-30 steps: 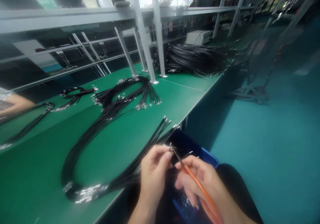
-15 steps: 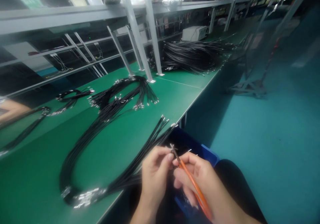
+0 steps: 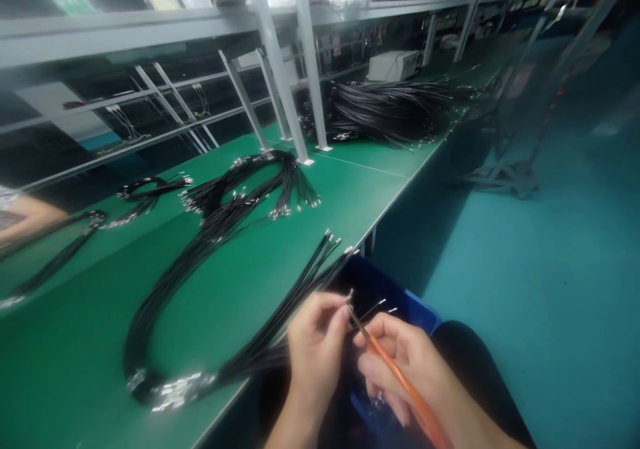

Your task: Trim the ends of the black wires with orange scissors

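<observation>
Between thumb and forefinger, my left hand (image 3: 317,345) pinches the small metal end of a black cable (image 3: 351,295). My right hand (image 3: 403,362) is wrapped round an orange-handled tool (image 3: 407,385), whose thin dark tip touches or nearly touches that metal end. Both hands are above a blue bin (image 3: 420,310) at the table's edge. Left of them, a long bundle of black cables (image 3: 145,325) with silver ends curves over the green table (image 3: 220,309). Whether the tool's jaws are closed is too small to tell.
More cable bundles lie farther back, the largest (image 3: 390,112) near a white box (image 3: 393,66). Metal shelf posts (image 3: 313,69) rise from the table. Another person's arm (image 3: 35,217) is at the left edge. A wheeled stand (image 3: 505,177) is on the floor at right.
Both hands have shifted slightly right in view. The tool's tip has dropped a little below the metal cable end, and more cable ends show above the bin.
</observation>
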A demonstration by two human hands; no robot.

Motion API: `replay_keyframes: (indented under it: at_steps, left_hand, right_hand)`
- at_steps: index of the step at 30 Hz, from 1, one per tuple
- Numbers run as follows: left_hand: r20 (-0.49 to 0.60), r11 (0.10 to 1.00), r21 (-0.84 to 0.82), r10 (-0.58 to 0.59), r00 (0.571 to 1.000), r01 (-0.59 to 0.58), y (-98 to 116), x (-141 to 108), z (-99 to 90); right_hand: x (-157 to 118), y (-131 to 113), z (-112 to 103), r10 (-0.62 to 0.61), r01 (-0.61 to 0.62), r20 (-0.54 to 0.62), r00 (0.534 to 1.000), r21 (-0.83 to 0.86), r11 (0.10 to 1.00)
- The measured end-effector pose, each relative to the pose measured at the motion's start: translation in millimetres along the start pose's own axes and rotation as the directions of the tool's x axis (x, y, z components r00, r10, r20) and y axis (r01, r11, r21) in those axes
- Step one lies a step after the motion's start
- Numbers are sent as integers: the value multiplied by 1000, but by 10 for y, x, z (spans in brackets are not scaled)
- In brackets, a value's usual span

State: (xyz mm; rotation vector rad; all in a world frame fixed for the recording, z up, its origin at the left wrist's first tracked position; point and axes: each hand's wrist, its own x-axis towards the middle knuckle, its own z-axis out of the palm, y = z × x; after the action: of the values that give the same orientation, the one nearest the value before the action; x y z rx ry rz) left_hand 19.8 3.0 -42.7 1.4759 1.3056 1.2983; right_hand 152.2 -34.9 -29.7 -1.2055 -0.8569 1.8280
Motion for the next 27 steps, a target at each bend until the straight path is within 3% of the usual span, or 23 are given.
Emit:
replay_keyframes:
  at_steps: [5,13,16,18,20,22,24,27]
  left_hand:
    - [20,993,91,70,997,-71,-37,-23,-2]
    - [28,974,187,126,992,-129,-41,-10,21]
    - [14,962,227,155,988,-154,-27,1,23]
    - [14,952,247,185,983,-183,-10,11,24]
    - [44,953,236,184,982,-190,15,15,23]
    - [93,964,206,154,984,-171,44,14,16]
    - [139,971,181,131,982,-155,71,7,5]
    - [190,976,150,129,973,-159,93,-4,-15]
  right_hand:
    - [79,-13,32,-24,24,-42,999,-7,1000]
    - [47,23,3,-13,13,21,1000,4,1000]
    - [25,33,-15,-38,34,-54,998,-76,996]
    - [24,13,-34,-189,169,-221,957,-109,980]
    - [44,-36,-56,-382,355,-382,841,-142,924]
    - [81,-107,-77,-511,499,-416,752,-147,854]
    - [125,-180,-88,-559,566,-367,743,-101,818]
    - [176,-248,-85,-540,561,-306,784,-23,827]
